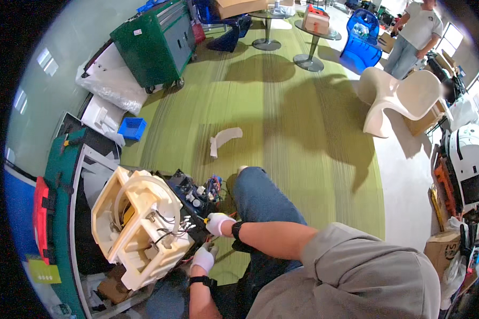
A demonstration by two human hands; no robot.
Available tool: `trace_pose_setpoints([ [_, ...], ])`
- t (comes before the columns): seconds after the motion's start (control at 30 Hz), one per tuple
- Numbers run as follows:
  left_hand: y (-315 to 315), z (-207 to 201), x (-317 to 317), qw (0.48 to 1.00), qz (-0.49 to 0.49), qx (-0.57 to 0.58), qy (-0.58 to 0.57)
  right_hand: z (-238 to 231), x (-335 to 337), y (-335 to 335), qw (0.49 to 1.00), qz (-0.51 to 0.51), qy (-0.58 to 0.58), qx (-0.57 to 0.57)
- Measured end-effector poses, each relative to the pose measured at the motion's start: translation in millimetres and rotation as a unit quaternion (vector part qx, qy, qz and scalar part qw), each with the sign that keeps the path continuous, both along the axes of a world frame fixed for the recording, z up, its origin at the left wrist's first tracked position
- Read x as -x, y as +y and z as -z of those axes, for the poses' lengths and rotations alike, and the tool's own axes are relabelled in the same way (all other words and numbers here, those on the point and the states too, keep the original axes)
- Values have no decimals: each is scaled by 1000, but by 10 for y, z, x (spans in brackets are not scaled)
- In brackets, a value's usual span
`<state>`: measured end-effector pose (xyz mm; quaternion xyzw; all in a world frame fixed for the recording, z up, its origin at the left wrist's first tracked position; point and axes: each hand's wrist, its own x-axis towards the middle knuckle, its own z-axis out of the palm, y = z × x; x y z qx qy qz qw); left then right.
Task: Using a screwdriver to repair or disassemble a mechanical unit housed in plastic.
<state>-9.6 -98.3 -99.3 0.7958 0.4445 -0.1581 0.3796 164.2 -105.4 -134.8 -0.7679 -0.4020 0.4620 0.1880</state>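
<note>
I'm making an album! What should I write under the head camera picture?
White-gloved left hand and right hand busy beside a cream housing, with green carpet beyond.

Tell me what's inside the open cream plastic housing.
Inside the cream plastic housing, a yellow-orange piece shows; thin black wires lie toward the right. The housing covers its own deeper recesses.

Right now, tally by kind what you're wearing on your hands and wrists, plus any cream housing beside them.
Gloves, left and right: 2
Wristbands, left and right: 2
Cream housing: 1
Total: 5
</note>
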Motion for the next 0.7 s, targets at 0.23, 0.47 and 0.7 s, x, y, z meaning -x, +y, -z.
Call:
trace_pose_setpoints([
  [0.23, 7, 216, 40, 997, -42, 55, -33, -125, -23, -49, 1000, -13, -1, 9],
  [0.47, 16, 392, 125, 988, -76, 108, -78, -90, -24, -46, 997, -67, -34, -4],
  [0.7, 19, 487, -50, 990, -49, 99, -93, 159, -193, -54, 995, -87, -57, -8],
])
